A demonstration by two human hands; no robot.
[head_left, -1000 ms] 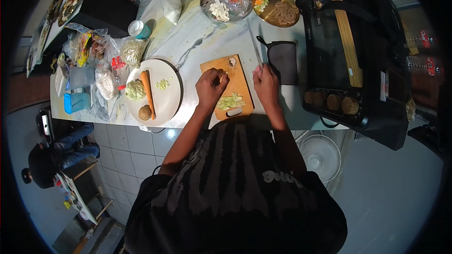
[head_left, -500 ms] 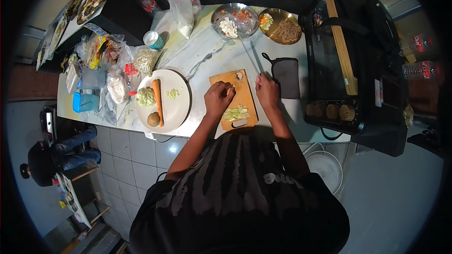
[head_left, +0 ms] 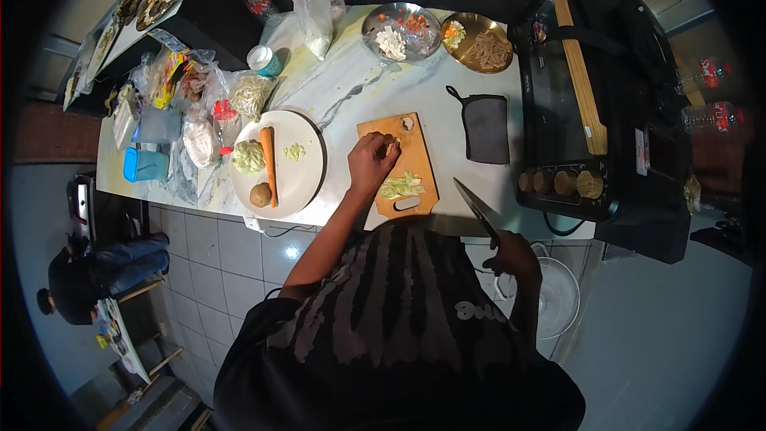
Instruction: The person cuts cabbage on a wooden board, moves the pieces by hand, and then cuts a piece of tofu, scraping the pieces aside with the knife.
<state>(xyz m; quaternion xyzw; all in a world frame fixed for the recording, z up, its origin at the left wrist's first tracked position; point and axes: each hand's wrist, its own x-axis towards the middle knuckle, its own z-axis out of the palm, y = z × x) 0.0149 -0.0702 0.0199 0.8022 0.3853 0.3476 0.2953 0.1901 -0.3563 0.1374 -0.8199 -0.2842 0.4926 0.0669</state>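
Hidden handle — right hand [head_left: 515,259] grips knife [head_left: 476,207]

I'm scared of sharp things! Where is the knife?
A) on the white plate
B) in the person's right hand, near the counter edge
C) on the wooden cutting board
B: the right hand grips the long steel-bladed knife off the rectangular wooden cutting board, where the left hand rests.

The bench [head_left: 415,84] is white with grey veins. The cutting board [head_left: 415,156] is light brown, the cut vegetable [head_left: 401,185] pale green, the plate [head_left: 302,185] white, the carrot [head_left: 270,164] orange, the cloth [head_left: 487,129] dark grey.
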